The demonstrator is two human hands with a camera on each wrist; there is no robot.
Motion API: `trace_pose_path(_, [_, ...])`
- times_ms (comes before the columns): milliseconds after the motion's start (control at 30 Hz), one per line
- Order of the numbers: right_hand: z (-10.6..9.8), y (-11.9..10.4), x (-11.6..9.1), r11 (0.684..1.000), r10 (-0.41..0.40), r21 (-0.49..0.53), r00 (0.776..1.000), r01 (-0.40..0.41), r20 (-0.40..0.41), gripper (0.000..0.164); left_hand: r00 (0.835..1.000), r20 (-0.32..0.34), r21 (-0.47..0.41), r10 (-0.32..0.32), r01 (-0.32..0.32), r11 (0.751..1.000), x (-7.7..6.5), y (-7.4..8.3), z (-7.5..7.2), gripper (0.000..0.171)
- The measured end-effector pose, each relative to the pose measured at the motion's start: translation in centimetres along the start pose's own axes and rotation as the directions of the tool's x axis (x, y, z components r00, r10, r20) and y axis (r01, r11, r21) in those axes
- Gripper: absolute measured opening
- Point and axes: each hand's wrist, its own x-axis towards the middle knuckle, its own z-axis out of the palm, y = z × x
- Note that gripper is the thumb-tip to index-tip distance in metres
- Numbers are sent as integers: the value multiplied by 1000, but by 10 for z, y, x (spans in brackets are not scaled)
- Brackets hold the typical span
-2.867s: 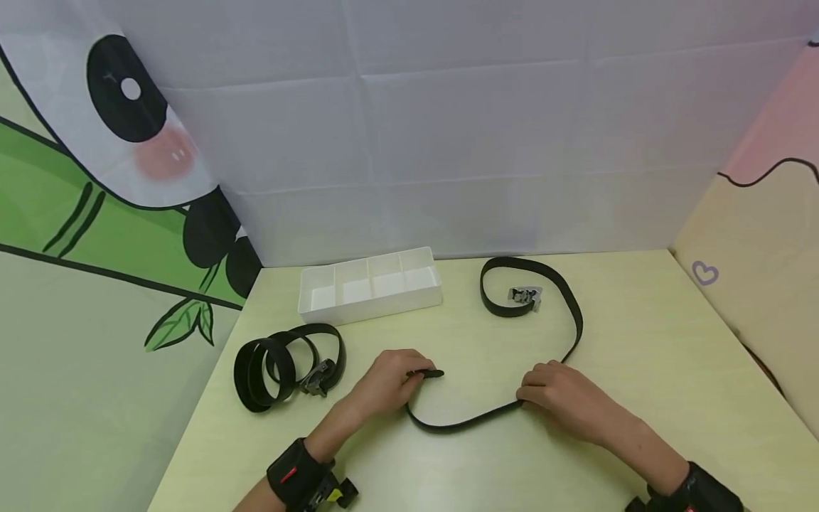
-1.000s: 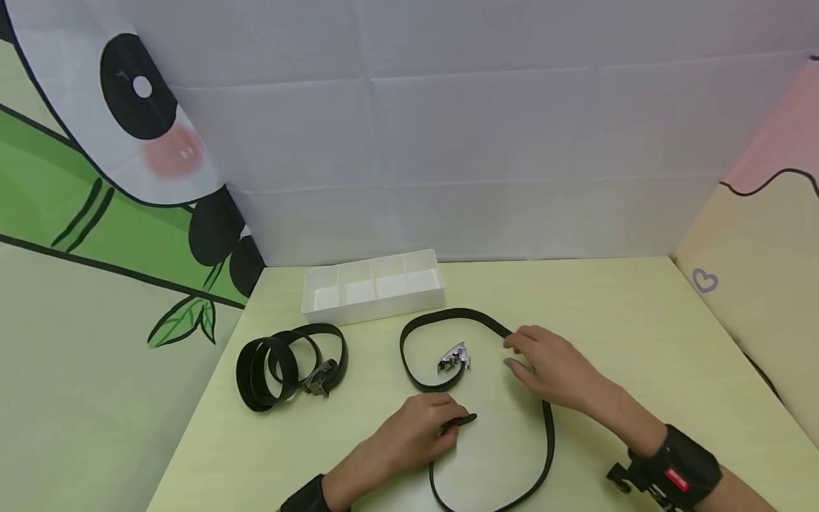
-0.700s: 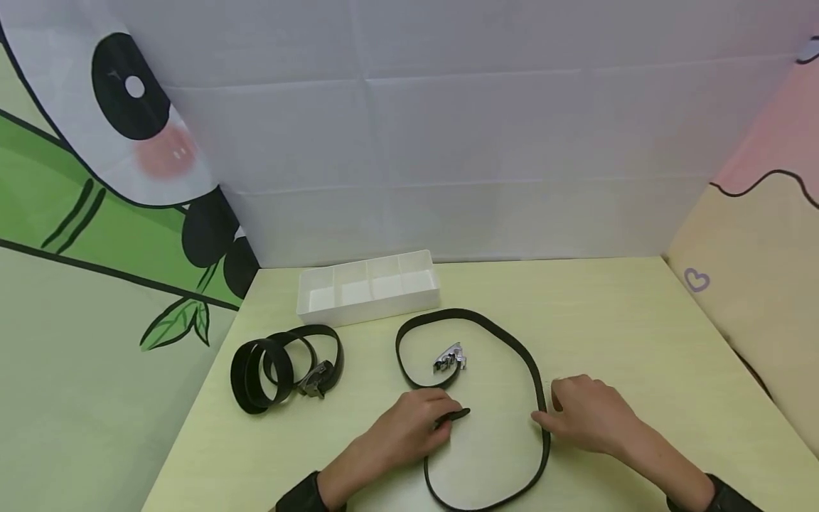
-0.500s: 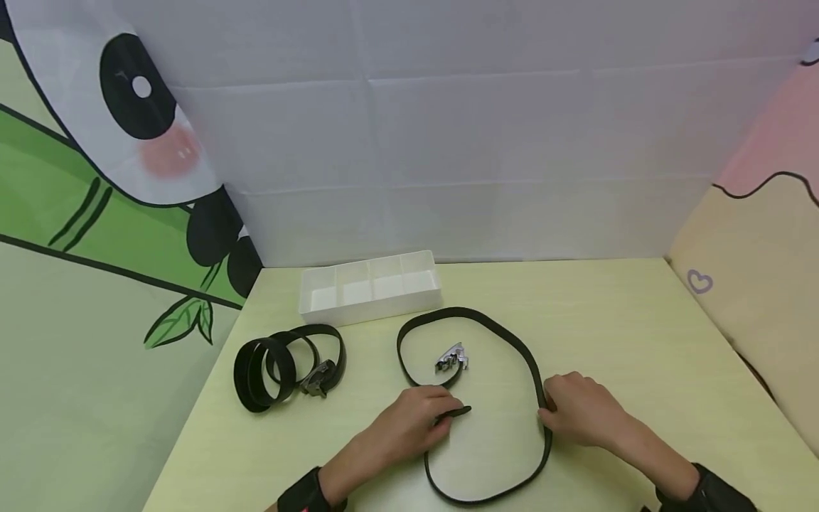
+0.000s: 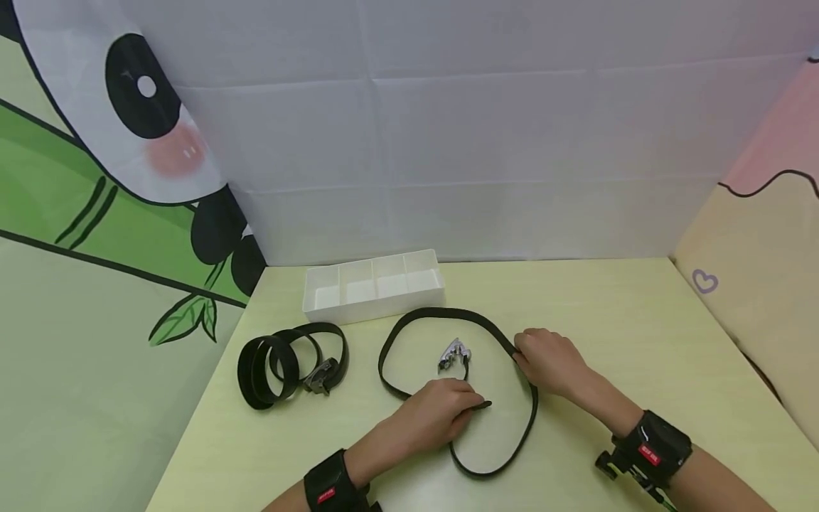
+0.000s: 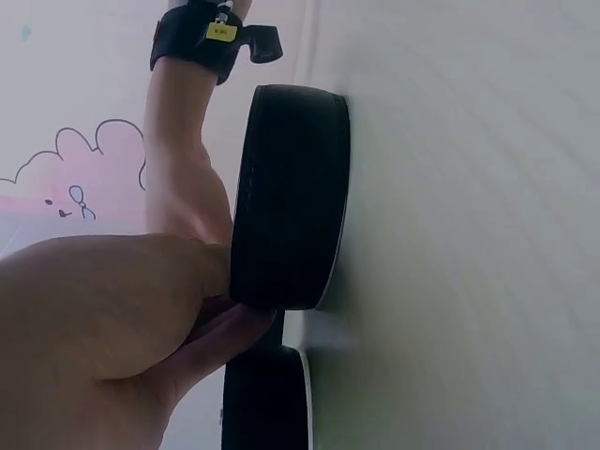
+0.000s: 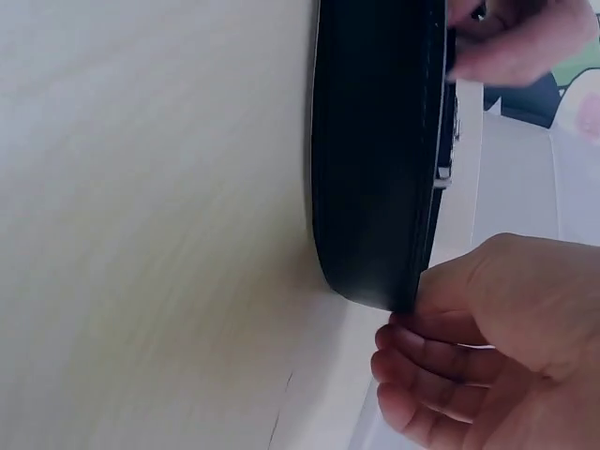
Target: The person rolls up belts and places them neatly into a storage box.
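Note:
A black belt (image 5: 441,311) stands on edge on the table in a wide, open coil. Inside the coil sits its silver buckle (image 5: 453,352). My left hand (image 5: 438,412) pinches the belt near its tail end, and the tip sticks out beyond the fingers. On the coil's right side, my right hand (image 5: 547,359) pinches the strap. The right wrist view shows the strap (image 7: 375,141) upright, its lower bend at the right thumb and fingers. In the left wrist view, the left fingers (image 6: 216,356) lie against the curved strap (image 6: 291,197).
Left of the hands rests a second black belt (image 5: 258,373), rolled up, with a dark metal buckle (image 5: 320,377). Behind stands a white tray (image 5: 377,306) divided into compartments. A pale cloth wall (image 5: 448,142) rises at the table's back edge.
The buckle end has come from the back right to the middle, inside the coil. My right hand went down the strap, then back up, and the coil narrowed. My left hand shifted right, still pinching the tail.

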Motion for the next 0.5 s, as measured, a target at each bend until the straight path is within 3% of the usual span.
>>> trace_pose_path(100, [-2, -6, -10, 998, -8, -68, 999, 5, -41, 33, 999, -7, 40, -35, 35, 999, 4, 0, 2, 18])
trace_pose_path(200, [-10, -18, -31, 993, 60, -100, 998, -61, -15, 39, 998, -11, 51, -65, 65, 997, 6, -1, 3, 19])
trace_pose_path(267, [-15, -27, -46, 987, 150, -66, 987, -147, 49, 48, 997, -9, 48, -77, 78, 996, 7, -2, 4, 20])
trace_pose_path(367, [-17, -37, -63, 962, 264, 20, 951, -271, 163, 58, 996, -3, 52, -84, 84, 995, 8, -5, 4, 19])
trace_pose_path(500, [-14, -40, -68, 925, 319, 138, 919, -355, 230, 48, 997, 0, 41, -76, 76, 996, 9, -9, 4, 20])
